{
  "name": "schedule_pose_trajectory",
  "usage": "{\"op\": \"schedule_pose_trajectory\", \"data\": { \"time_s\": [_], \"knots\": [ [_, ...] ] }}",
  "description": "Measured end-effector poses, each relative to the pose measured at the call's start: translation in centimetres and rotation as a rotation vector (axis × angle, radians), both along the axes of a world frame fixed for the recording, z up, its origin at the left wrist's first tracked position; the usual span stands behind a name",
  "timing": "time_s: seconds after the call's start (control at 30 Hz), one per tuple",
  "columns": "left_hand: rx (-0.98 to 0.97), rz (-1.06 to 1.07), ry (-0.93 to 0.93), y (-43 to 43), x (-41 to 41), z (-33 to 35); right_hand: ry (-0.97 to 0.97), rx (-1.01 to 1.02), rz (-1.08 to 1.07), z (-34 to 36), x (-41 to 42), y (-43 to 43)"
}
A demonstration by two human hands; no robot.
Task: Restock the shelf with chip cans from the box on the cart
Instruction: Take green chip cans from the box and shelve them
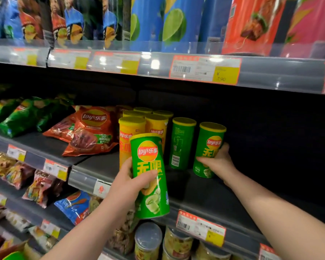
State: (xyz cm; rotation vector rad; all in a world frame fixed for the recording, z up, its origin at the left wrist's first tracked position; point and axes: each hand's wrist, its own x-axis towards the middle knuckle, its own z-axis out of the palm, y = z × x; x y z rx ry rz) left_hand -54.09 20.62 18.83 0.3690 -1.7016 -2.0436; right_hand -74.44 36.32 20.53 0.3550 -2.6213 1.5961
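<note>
My left hand (pixel 129 182) grips a green chip can (pixel 149 173) and holds it upright in the air, just in front of the middle shelf (pixel 204 196). My right hand (pixel 217 161) is curled round a second green chip can (pixel 209 145) that stands on that shelf. Another green can (pixel 181 142) stands on the shelf to its left, barcode side facing out. Several yellow chip cans (pixel 139 126) stand in rows further left. The box and the cart are out of view.
Red chip bags (pixel 91 130) and green chip bags (pixel 21 117) lie on the shelf to the left. The shelf part right of the green cans is dark and bare. Tall cans fill the shelf above (pixel 158 25); more cans (pixel 148 241) and bags sit below.
</note>
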Motion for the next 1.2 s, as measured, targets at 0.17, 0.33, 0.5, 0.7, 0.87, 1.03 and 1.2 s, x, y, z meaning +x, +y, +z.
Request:
{"op": "schedule_pose_trajectory", "data": {
  "time_s": [0.17,0.33,0.5,0.7,0.87,1.03,1.2],
  "knots": [
    [-0.044,-0.047,0.008,-1.3,-1.7,0.9,-0.019,0.049,0.004,0.1,-0.6,-0.1],
    [-0.072,-0.120,0.051,-1.9,-3.0,1.6,0.014,0.032,-0.020,0.9,-0.3,-0.2],
    [-0.109,-0.142,0.085,-2.2,-3.9,1.7,0.327,0.123,-0.079,4.5,0.5,0.5],
    [-0.289,-0.147,0.091,-2.6,-4.7,1.1,0.644,0.644,0.295,9.7,0.2,-2.3],
    [-0.384,-0.195,0.113,-2.8,-4.7,0.9,0.441,0.887,0.434,10.9,-0.7,-5.2],
    [-0.374,-0.209,0.132,-3.2,-5.0,0.6,0.360,0.904,0.422,11.0,-1.9,-6.1],
    [-0.345,-0.185,0.115,-3.5,-5.0,0.0,0.334,0.910,0.372,11.1,-2.4,-6.1]
  ]
}}
